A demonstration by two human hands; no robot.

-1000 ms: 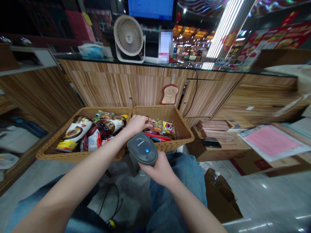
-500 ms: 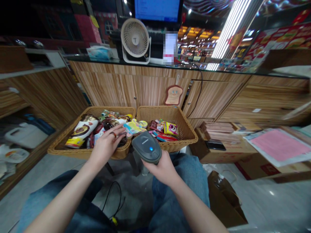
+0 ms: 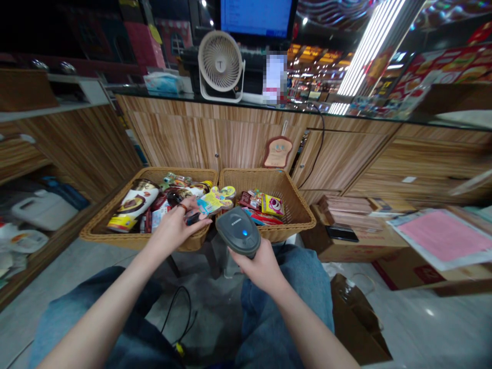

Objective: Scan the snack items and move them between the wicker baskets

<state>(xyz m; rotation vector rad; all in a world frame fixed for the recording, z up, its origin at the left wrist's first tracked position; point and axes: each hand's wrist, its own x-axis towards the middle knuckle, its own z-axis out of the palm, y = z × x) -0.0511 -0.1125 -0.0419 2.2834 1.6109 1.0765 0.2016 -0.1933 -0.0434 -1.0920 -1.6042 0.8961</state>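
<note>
My right hand (image 3: pixel 258 263) grips a grey barcode scanner (image 3: pixel 239 231) with a blue light on top, held over my lap. My left hand (image 3: pixel 177 225) pinches a colourful snack packet (image 3: pixel 214 200) and holds it up in front of the scanner, above the gap between two wicker baskets. The left basket (image 3: pixel 115 238) is piled with bottles, tins and packets. The right basket (image 3: pixel 295 205) holds several small colourful packets near its front left.
A wooden counter (image 3: pixel 238 133) stands behind the baskets, with a white fan (image 3: pixel 220 65) and a monitor (image 3: pixel 257 16) on top. A black cable (image 3: pixel 175 312) lies on the floor between my knees. Cardboard boxes (image 3: pixel 346 241) with a pink paper (image 3: pixel 442 233) sit at right.
My left hand took the snack packet out of the right basket and drew it left, in front of the scanner. My right hand kept the scanner nearly still.
</note>
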